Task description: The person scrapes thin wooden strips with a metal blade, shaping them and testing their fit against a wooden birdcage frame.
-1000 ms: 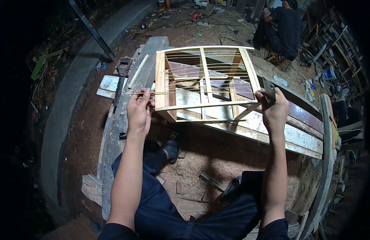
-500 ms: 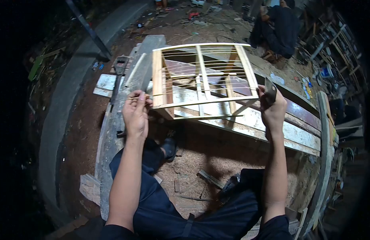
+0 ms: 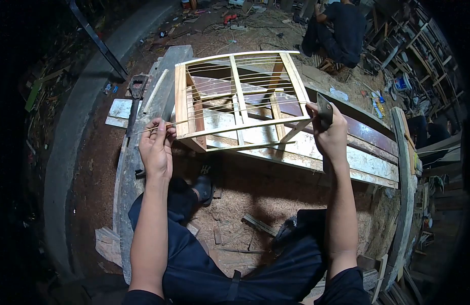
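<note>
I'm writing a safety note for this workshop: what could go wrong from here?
The thin stick in the left hand might snap or splinter if bent. The flat metal blade in the right hand could nick fingers or the wooden frame, since both are so close.

- A rough woodworking workshop, apparently open-air.
- Wood shavings (image 3: 240,211) cover the ground at six o'clock.
- A handsaw (image 3: 138,87) lies on the worn bench (image 3: 180,54) at ten o'clock.
- Scrap timber (image 3: 429,56) is heaped at two o'clock.
- A paved path (image 3: 59,168) curves past at nine o'clock.
</note>
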Demonstrator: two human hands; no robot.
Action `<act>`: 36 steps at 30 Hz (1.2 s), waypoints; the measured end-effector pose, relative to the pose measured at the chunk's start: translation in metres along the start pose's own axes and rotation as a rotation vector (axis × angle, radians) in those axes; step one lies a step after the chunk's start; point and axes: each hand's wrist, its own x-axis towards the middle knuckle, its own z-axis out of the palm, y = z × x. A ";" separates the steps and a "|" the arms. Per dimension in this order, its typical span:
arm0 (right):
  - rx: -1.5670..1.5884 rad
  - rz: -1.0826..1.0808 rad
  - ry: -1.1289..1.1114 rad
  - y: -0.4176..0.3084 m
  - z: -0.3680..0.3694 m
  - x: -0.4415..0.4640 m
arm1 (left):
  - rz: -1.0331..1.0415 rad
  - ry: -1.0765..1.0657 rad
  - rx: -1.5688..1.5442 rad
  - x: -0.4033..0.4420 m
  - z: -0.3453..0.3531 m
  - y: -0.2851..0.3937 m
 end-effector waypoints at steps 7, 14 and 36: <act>-0.068 0.043 -0.068 -0.007 -0.003 0.002 | 0.024 -0.026 -0.024 0.001 -0.001 0.003; -0.077 0.068 -0.112 -0.008 -0.002 0.003 | 0.024 -0.015 -0.001 0.001 0.003 0.005; -0.097 0.026 -0.140 -0.010 0.000 0.005 | -0.027 -0.012 -0.048 -0.002 0.012 0.005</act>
